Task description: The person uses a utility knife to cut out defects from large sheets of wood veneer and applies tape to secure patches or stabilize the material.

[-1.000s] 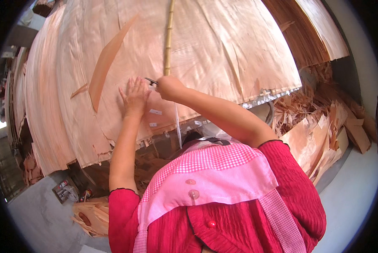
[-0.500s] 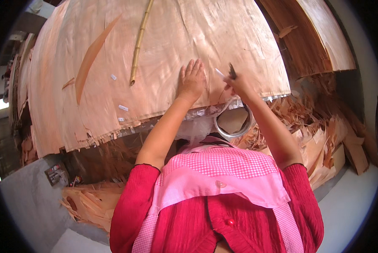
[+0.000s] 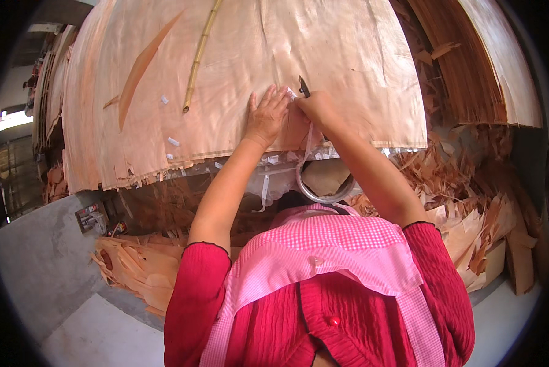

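Note:
My left hand [image 3: 267,115] lies flat with fingers apart on a large pale wood veneer sheet [image 3: 237,67]. Close beside its fingertips, my right hand [image 3: 315,107] is closed round a small dark tool [image 3: 304,87], whose end juts out past the knuckles; its exact kind is unclear. A short white tape piece [image 3: 291,94] shows between the two hands, at the right fingers. From under the right hand a whitish strip runs down toward a large tape roll [image 3: 325,199] in front of my apron, partly covered by my right forearm.
A bamboo stick [image 3: 198,64] and a darker veneer sliver [image 3: 141,70] lie on the sheet, with small white tape bits [image 3: 173,141] to the left. Veneer scraps [image 3: 448,183] pile up at right below the sheet's edge. Another veneer stack [image 3: 470,67] stands far right.
My right hand has moved left with the dark tool, up to the fingers of my left hand. The left hand stays flat on the veneer, and the whole view has shifted slightly.

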### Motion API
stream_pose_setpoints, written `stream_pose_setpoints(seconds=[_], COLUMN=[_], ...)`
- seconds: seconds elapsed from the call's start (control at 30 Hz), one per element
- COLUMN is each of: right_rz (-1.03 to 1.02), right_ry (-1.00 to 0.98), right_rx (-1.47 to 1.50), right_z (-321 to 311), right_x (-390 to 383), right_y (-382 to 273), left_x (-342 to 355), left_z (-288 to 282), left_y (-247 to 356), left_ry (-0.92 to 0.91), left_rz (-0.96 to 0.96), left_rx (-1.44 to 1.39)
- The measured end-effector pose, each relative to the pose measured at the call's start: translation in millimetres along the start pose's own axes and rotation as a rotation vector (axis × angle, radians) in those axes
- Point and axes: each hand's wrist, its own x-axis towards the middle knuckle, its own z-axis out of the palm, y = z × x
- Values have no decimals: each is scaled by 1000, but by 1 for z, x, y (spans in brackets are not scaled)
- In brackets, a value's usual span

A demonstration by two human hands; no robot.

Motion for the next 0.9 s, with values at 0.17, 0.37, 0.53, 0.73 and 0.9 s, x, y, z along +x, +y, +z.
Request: stream_pose_setpoints(seconds=[0.17,0.37,0.53,0.73,0.9], right_rz=[-87,6,-47,-324,8], right_ry=[-49,-69,17,29,-269], right_rx=[243,109,-123,-589,15], right_z=[-4,-3,1,-51,-22], right_x=[-7,-8,15,-25,-67], right_y=[4,-6,10,-7,30], left_x=[4,3,3,-3,-58], left_z=[-3,12,9,2,5], left_y=[6,17,22,29,46], left_ry=[19,97,36,-7,180], left_rz=[-112,-72,14,-73,-282], left_rx=[-254,-189,28,12,-295])
